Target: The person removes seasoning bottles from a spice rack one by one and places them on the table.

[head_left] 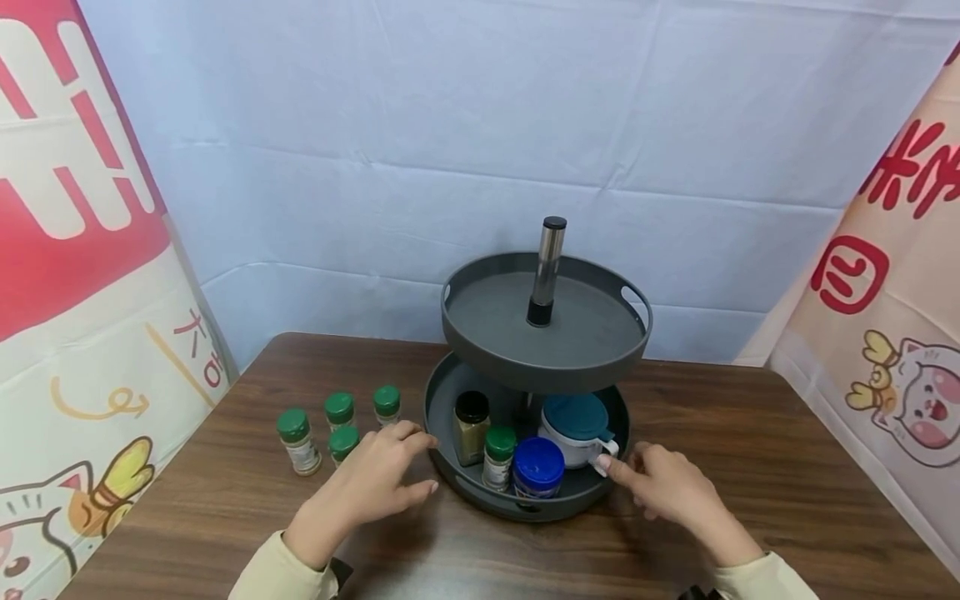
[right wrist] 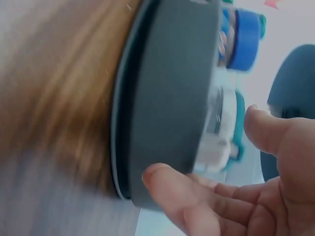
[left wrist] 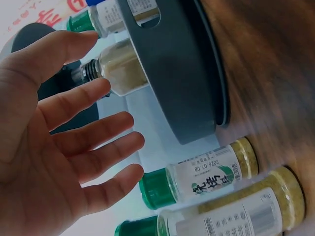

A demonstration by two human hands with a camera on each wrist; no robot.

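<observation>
A grey two-tier round rack stands on the table. Its lower tray (head_left: 471, 493) holds a black-capped jar (head_left: 470, 437), a green-capped spice bottle (head_left: 497, 468), a blue-lidded jar (head_left: 537, 471) and a white pot with a teal lid (head_left: 576, 421). Left of that tray is my left hand (head_left: 378, 479), its fingers spread and holding nothing. At the tray's right side is my right hand (head_left: 667, 487). Its thumb is near the pot's white handle (right wrist: 214, 152), and its fingers lie along the tray's outer wall; whether they touch it I cannot tell.
Several green-capped spice bottles (head_left: 300, 442) stand on the wooden table (head_left: 738, 454), left of the rack. The upper tray (head_left: 487, 304) overhangs the lower one, and a metal post (head_left: 549, 262) rises from it. Light-coloured cloth (head_left: 450, 125) hangs behind the table.
</observation>
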